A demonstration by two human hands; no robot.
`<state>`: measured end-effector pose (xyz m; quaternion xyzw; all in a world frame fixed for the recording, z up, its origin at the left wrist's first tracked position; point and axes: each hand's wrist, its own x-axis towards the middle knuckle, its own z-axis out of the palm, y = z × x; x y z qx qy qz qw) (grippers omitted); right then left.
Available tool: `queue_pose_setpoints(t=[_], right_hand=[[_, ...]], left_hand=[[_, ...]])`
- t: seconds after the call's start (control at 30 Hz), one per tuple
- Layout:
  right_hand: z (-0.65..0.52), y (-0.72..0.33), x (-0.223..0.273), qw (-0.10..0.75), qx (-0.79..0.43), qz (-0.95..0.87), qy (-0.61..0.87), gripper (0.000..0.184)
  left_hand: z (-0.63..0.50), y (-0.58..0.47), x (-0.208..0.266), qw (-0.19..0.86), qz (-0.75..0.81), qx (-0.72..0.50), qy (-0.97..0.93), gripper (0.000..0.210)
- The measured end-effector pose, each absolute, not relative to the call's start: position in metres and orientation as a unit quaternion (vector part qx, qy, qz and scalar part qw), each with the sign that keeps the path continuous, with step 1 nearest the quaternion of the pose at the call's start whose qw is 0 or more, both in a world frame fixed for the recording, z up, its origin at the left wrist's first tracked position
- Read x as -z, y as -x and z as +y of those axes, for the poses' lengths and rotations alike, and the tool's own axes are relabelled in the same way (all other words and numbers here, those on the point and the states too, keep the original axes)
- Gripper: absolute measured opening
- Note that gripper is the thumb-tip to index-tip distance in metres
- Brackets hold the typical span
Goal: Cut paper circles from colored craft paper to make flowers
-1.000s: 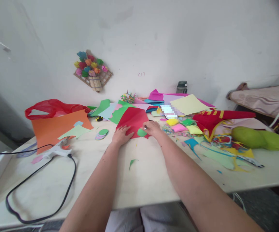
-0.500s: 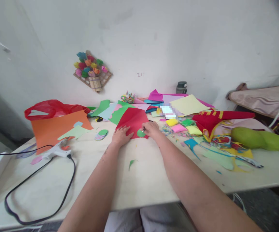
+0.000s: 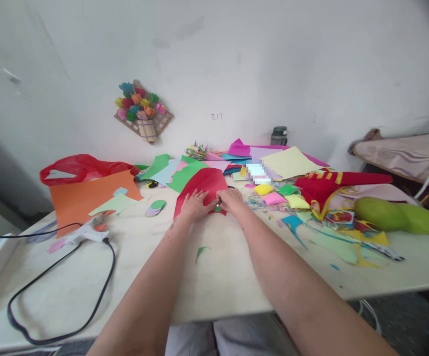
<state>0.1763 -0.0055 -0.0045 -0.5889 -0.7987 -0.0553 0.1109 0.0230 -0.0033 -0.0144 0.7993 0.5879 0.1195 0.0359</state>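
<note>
A sheet of red paper (image 3: 209, 179) lies in front of me at the middle of the table. On its near edge rests a small green paper circle (image 3: 217, 209), mostly covered by my hands. Spread flat on the red sheet, my left hand (image 3: 195, 204) has its fingertips by the circle. My right hand (image 3: 231, 199) is closed round a dark pen (image 3: 218, 202), its tip down at the circle. A stack of paper circles (image 3: 156, 208), green on top, sits to the left.
At left are a white glue gun (image 3: 90, 232) with a black cable and orange paper (image 3: 88, 195). Clay packets (image 3: 273, 199), paper scraps, a cutter knife (image 3: 385, 249) and a green cushion-like object (image 3: 396, 215) lie right. A green paper snippet (image 3: 201, 253) is near me.
My left hand has slid right across the red sheet to the green circle, now largely covering it. The red paper has turned and bowed slightly. My right hand still grips the pen.
</note>
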Motion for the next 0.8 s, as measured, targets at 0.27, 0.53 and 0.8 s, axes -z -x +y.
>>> queue_pose_setpoints(t=[0.27,0.53,0.8], right_hand=[[-0.009,-0.176,0.004,0.133,0.058,-0.798,0.585,0.019],[-0.008,-0.176,0.005,0.138,0.053,-0.793,0.591,0.020],[-0.008,-0.176,0.006,0.140,0.053,-0.792,0.591,0.020]], left_hand=[[-0.006,-0.025,0.025,0.061,0.591,-0.119,-0.795,0.065],[-0.003,-0.021,0.018,0.115,0.594,-0.118,-0.788,0.052],[0.004,-0.013,0.025,0.129,0.585,-0.142,-0.788,0.051]])
